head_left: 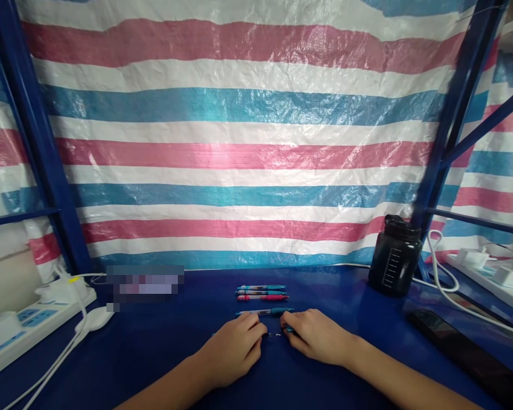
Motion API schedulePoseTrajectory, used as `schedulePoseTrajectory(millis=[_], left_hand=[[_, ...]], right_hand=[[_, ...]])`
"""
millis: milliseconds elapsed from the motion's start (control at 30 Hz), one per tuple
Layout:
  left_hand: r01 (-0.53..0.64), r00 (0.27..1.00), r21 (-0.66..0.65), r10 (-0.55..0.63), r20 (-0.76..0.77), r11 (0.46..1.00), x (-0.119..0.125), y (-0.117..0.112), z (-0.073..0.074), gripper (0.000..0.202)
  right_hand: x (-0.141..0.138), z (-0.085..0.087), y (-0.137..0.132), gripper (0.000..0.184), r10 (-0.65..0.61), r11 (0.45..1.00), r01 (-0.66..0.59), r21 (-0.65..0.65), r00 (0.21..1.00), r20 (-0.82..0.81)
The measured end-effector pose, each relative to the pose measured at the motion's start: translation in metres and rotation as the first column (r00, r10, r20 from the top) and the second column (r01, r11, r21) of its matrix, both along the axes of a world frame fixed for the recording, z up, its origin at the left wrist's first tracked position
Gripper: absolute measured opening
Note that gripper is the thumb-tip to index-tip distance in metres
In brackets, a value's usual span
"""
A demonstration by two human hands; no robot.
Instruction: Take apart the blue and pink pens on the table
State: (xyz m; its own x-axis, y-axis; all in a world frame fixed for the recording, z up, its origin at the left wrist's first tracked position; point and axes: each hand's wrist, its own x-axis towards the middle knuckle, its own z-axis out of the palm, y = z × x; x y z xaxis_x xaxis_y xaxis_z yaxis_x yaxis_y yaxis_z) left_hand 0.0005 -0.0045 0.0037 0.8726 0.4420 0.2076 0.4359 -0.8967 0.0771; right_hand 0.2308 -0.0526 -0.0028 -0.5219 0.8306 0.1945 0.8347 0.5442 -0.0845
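Note:
My left hand (237, 346) is closed, its thumb and fingers pinched round one end of a pen. Opposite it, my right hand (318, 337) is closed on the pen's blue end. A thin, clear stretch of the pen (273, 334) shows between the two hands; whether it is one piece or pulled apart I cannot tell. Just beyond my fingertips lies a blue pen (267, 311), placed crosswise. Farther back, a red pen (263, 297) and some blue pens (261, 287) lie side by side on the blue tabletop (188, 324).
To the right stand a black bottle (395, 256) and, nearer, a dark phone (457, 347). White power strips (38, 319) with cables lie at the left and far right. A blurred-out item (147, 285) sits back left. Behind hangs a striped sheet (248, 154) between blue metal posts.

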Motion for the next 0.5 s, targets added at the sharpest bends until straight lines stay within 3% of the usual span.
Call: schedulePoseTrajectory(millis=[500], left_hand=[[0.012, 1.000, -0.014, -0.012, 0.017, 1.000, 0.0001, 0.0001, -0.0007, 0.012]], right_hand=[[0.0006, 0.0076, -0.0025, 0.013, 0.004, 0.999, -0.006, -0.050, 0.999, -0.045]])
